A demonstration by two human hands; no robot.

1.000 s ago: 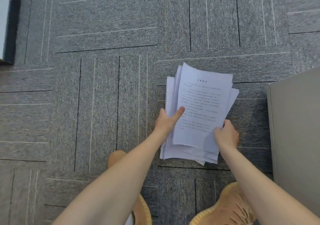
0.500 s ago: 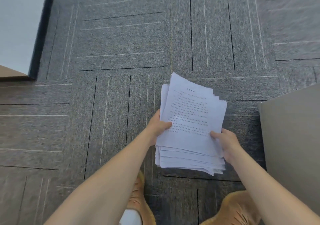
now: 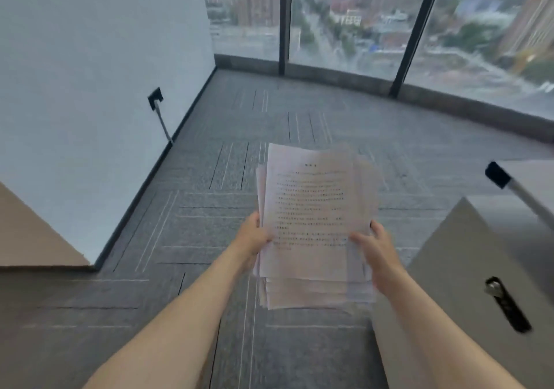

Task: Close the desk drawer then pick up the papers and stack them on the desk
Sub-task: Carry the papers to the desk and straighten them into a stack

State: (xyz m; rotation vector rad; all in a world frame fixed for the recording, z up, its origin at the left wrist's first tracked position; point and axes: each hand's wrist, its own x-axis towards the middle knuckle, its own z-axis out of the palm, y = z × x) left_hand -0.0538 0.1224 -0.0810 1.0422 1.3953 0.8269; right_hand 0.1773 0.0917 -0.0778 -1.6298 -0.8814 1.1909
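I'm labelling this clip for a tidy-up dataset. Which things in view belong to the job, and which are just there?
Job: papers, left hand, right hand, grey cabinet.

Just there: wall socket, windows, carpet.

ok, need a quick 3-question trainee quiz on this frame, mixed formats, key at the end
1. True or false: the stack of papers is lying on the carpet.
2. Which hand grips the papers?
A. only the left hand
B. only the right hand
C. both hands, one on each side edge
3. Fill in: on the wall at left, a dark ______ has a cable running down toward the floor.

Key:
1. False, the stack is held in the air above the carpet.
2. C
3. socket
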